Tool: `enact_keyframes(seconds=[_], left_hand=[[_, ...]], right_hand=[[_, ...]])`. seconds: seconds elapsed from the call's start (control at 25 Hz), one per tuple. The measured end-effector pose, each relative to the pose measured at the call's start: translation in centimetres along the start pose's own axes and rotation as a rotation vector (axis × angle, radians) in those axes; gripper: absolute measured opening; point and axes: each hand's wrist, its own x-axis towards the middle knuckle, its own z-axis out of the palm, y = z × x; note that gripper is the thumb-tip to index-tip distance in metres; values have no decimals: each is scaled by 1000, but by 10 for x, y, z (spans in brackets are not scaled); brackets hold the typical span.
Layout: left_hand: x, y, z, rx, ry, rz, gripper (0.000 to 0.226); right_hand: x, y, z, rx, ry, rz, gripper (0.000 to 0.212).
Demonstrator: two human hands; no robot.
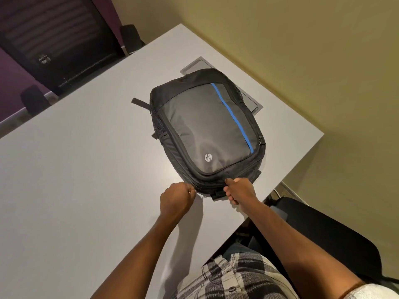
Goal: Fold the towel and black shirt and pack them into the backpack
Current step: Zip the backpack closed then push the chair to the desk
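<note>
Backpack (207, 130) lying flat on its back on a white table (75, 180), grey front panel up, with a blue stripe (232, 117) running along its right side and a round silver logo (208, 157) near the end closest to the person. Bag sits toward the table's far right corner, partly covering a flat grey panel (251, 100) set in the tabletop. One black strap end (139, 102) pokes out at the bag's far left.

Both hands are at the bag's near edge. Left hand (177, 198) is curled into a fist with its fingertips at the zip line; it looks to pinch something small there, though what exactly cannot be made out. Right hand (239, 189) has its fingers curled round the bag's near black rim, gripping it.

Person wears a checked black-and-white shirt (233, 279). Dark office chairs (54, 39) stand beyond the table; another chair (323, 238) stands at the right.
</note>
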Motion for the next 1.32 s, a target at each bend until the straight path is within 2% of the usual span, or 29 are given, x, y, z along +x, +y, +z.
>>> enact_keyframes(seconds=[0.2, 0.28, 0.36, 0.44, 0.52, 0.6, 0.72, 0.84, 1.08, 1.32], left_hand=[[13, -11, -11, -57, 26, -48, 19], [17, -14, -13, -70, 29, -40, 21], [19, -16, -12, -97, 21, -27, 25], [17, -14, -10, -118, 13, -3, 27], [12, -11, -8, -124, 4, 14, 25], [9, -7, -7, -110, 2, 12, 23], [6, -6, -10, -93, 9, -1, 24], [4, -8, -15, -52, 17, -11, 23], [15, -9, -29, 56, 75, -15, 35], [34, -22, -57, 95, 151, -28, 34]], right_hand=[[2, -3, -5, -27, 22, -9, 29], [-2, -8, -6, -101, 89, -55, 32], [-12, -12, -4, -332, 186, -190, 34], [-25, -15, 8, -592, 227, -472, 32], [-36, -17, 22, -652, 217, -708, 25], [-36, -17, 34, -747, 162, -798, 18], [-27, -8, 43, -979, 177, -908, 27], [-21, -1, 44, -1041, 187, -966, 36], [-23, -7, 41, -956, 197, -951, 15], [-20, -6, 40, -912, 168, -921, 11]])
